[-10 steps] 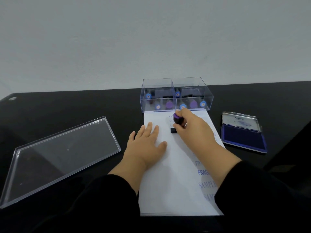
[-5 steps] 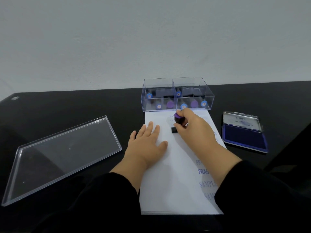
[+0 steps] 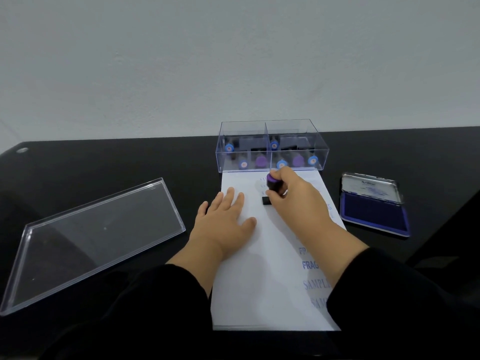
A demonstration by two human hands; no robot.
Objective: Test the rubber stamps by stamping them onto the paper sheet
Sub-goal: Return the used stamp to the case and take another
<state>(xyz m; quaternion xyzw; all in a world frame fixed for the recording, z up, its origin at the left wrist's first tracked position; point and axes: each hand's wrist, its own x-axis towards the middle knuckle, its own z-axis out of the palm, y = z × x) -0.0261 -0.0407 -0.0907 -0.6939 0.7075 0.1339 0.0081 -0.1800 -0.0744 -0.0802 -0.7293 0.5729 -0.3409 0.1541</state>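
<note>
A white paper sheet [image 3: 262, 281] lies on the black table in front of me, with blue stamped words down its right side. My right hand [image 3: 296, 201] grips a black rubber stamp with a purple cap [image 3: 272, 185], whose base sits on the upper part of the sheet. My left hand [image 3: 224, 219] lies flat on the paper's left edge with fingers spread. A clear two-compartment box [image 3: 271, 146] at the sheet's far end holds several more stamps with blue and purple caps.
An open blue ink pad [image 3: 374, 209] with its metal lid raised sits to the right of the sheet. The box's clear plastic lid [image 3: 91, 240] lies upturned on the left. A pale wall rises just behind the table's far edge.
Hardly anything differs: my right hand stays on the stamp at the same spot on the sheet, and my left hand stays flat on the paper.
</note>
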